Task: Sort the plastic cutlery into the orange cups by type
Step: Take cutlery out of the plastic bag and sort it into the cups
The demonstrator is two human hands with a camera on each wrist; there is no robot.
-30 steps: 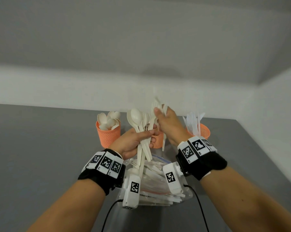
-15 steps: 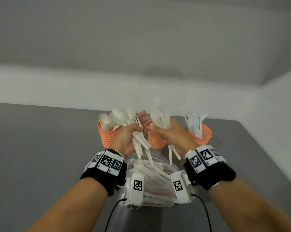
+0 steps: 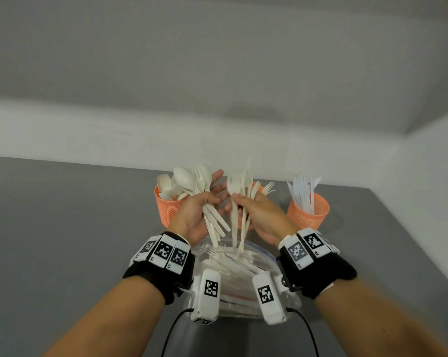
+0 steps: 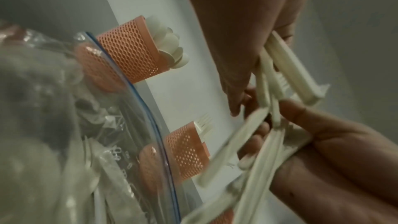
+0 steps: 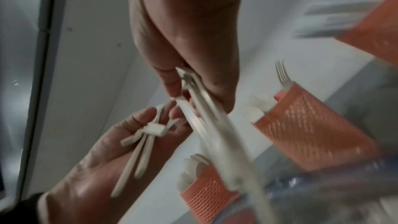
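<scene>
Both hands have drawn apart since a second ago, when they met over one mixed bunch; each now holds its own share. The left hand (image 3: pixel 194 215) curls its fingers round a bunch of spoons (image 3: pixel 192 180), with at least one fork head showing among the bowls, handles pointing down toward the clear bag (image 3: pixel 266 258) of unsorted cutlery on the grey table (image 3: pixel 63 228). The right hand (image 3: pixel 259 215) grips a bunch of forks (image 3: pixel 239 191), heads up and handles hanging down, a little blurred. Three orange cups stand beyond the hands: the left cup (image 3: pixel 166 212) already holds spoons, the middle cup (image 4: pixel 187 151) holds forks, and the right cup (image 3: pixel 308 212) holds clear knives. The spoon cup sits just beyond and left of the left hand, so that hand is the nearer one for it. The fork cup lies just behind the right hand's bunch. Both bunches stand roughly upright, so each should drop in handle first with a short reach forward, though the stray fork probably wants pulling out first.
</scene>
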